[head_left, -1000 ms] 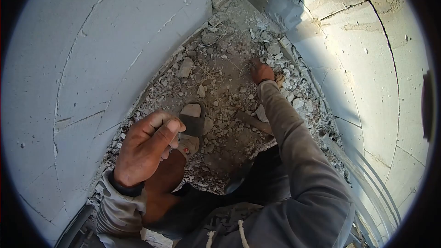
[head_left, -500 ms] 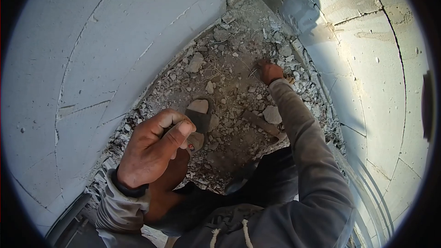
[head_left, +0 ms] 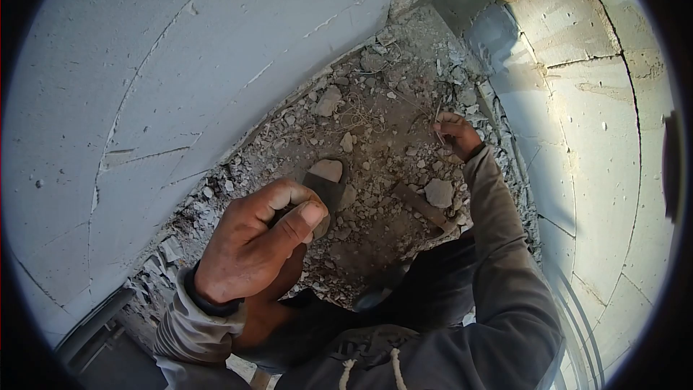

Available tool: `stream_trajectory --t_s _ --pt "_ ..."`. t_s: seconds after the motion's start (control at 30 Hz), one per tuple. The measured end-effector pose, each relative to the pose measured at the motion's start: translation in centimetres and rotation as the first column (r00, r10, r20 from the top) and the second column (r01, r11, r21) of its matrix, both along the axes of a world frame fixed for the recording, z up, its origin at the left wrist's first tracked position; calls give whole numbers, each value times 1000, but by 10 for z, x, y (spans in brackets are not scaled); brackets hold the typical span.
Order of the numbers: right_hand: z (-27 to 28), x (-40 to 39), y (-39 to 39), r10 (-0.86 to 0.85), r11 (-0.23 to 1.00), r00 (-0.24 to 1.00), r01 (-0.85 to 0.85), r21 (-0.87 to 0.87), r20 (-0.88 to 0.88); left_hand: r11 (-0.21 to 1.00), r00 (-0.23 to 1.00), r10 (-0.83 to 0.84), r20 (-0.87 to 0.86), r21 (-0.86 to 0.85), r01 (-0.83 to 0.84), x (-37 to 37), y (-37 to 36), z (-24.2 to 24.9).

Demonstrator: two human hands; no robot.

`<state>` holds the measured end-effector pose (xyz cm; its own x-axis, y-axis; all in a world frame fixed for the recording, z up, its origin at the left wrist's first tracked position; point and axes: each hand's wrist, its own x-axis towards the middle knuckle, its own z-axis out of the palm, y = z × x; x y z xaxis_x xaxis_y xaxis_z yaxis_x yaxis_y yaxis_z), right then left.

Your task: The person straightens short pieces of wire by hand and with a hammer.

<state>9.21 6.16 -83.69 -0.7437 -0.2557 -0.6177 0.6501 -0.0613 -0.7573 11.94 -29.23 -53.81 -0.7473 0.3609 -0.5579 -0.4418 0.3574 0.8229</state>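
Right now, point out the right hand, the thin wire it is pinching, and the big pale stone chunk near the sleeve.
right hand [head_left: 455, 132], head view, on the knuckles.
thin wire [head_left: 437, 114], head view, above the fingers.
big pale stone chunk [head_left: 439, 192], head view, its flat top.

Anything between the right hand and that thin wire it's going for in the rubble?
Nothing visible. The right hand is already at the thin wire, fingers closed around it, loose rubble all around. The left hand is fisted, well clear.
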Motion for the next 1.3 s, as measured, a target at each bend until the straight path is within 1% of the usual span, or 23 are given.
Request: stream_trajectory --t_s 0.03,0.07,0.17,0.23,0.27,0.3,0.33,0.4,0.43,0.5,0.57,0.7,0.77,0.83,0.93,1.0,1.03,1.1,1.13,1.17,1.2,1.23,1.3 --pt "10 -3 -6 -68 975 998 66 -210 -2 1000 999 6 33 -18 -5 -1 -1 3" --pt "16 -10 -18 -159 959 987 161 -235 29 999 998 13 68 -34 -10 -2 -2 4" --pt "-9 -41 -41 -158 970 987 163 -182 41 1000 999 20 45 -24 -19 1 -5 3" --pt "-38 -67 -71 88 945 973 -14 326 -213 999 998 29 57 -26 -28 -1 -7 5" --pt "-33 -73 -90 278 776 900 -4 631 -336 999 997 33 72 -21 -32 -1 -7 5" --pt "-26 -78 -107 488 517 791 80 852 -370 999 997 31 74 -19 -30 -1 -7 5" --pt "-28 -82 -118 487 515 792 80 853 -368 999 998 34 50 -24 -33 1 -8 4" --pt "-38 -95 -134 637 316 724 68 946 -265 999 999 37 23 -33 -36 2 -10 2" --pt "-45 -104 -136 635 321 724 68 945 -268 999 999 30 17 -35 -29 3 -13 2" --pt "-58 -116 -143 783 213 601 -17 977 -160 999 1000 20 25 -49 -18 0 -17 4" --pt "-69 -124 -146 819 186 551 7 982 -159 994 985 62 163 -101 -46 -4 -20 9" --pt "-70 -134 -164 915 67 399 -6 998 -59 985 984 140 112 -114 -127 1 -29 1" --pt "-64 -135 -169 904 20 427 -24 1000 -8 959 965 242 102 -177 -221 0 -36 5" --pt "-63 -132 -174 893 -17 448 -45 999 35 951 957 286 42 -132 -279 4 -46 1" --pt "-54 -135 -161 890 5 456 -27 1000 8 871 870 490 -48 60 -487 3 -53 5" --pt "-41 -128 -153 827 293 452 164 942 -336 853 853 519 -59 105 -512 2 -59 5" --pt "-40 -130 -151 828 299 450 154 942 -336 831 834 549 -64 153 -535 2 -61 5" --pt "-38 -133 -147 231 733 752 284 619 -618 811 814 578 -61 157 -564 1 -60 5" --pt "-15 -126 -145 232 733 753 280 620 -616 810 814 578 -54 160 -565 0 -59 6" --pt "11 -113 -140 -54 866 858 295 405 -511 810 815 577 -47 164 -564 -1 -57 8" --pt "31 -102 -136 -302 916 901 365 165 -311 821 827 559 -62 184 -541 -1 -55 8" --pt "35 -95 -131 -310 912 897 374 166 -315 825 832 551 -63 189 -532 -2 -52 8" --pt "38 -71 -111 -578 807 809 547 -221 -107 854 855 507 -109 203 -480 -4 -45 8"
